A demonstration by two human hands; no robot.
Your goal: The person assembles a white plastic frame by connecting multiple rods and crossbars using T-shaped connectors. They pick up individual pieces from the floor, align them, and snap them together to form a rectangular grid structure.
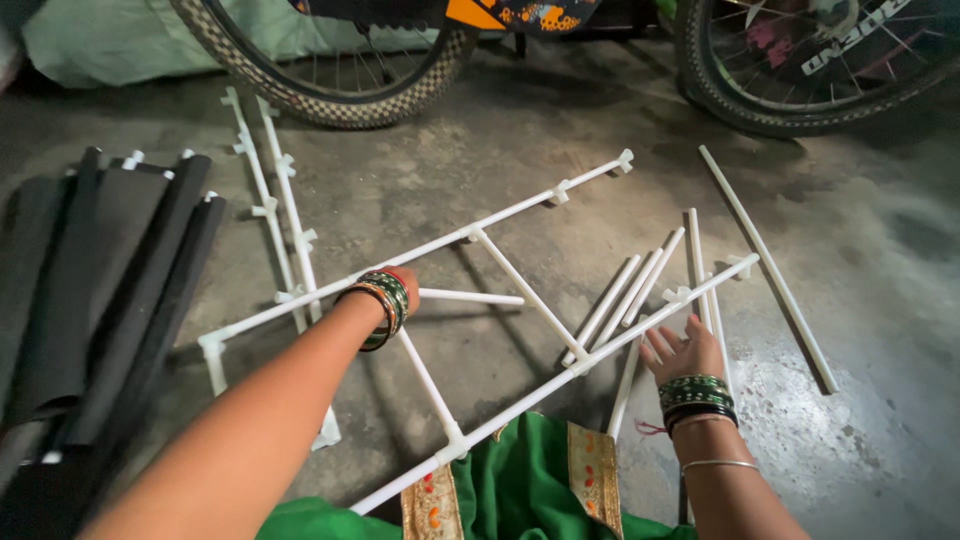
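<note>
A white rod frame (500,268) made of two long rails joined by cross rods lies tilted over the concrete floor in front of me. My left hand (404,283) reaches forward with its fingers closed around the far rail, bangles on the wrist. My right hand (680,348) has its fingers spread and rests against the near rail (560,380), close to a white connector (678,295). A short rod (470,297) sticks out sideways next to my left hand.
Several loose white rods (625,298) lie by my right hand, and a long one (765,265) lies further right. Another assembled rail pair (275,200) lies at left beside black fabric panels (90,290). Two bicycle wheels (330,70) stand behind. Green cloth (520,480) covers my lap.
</note>
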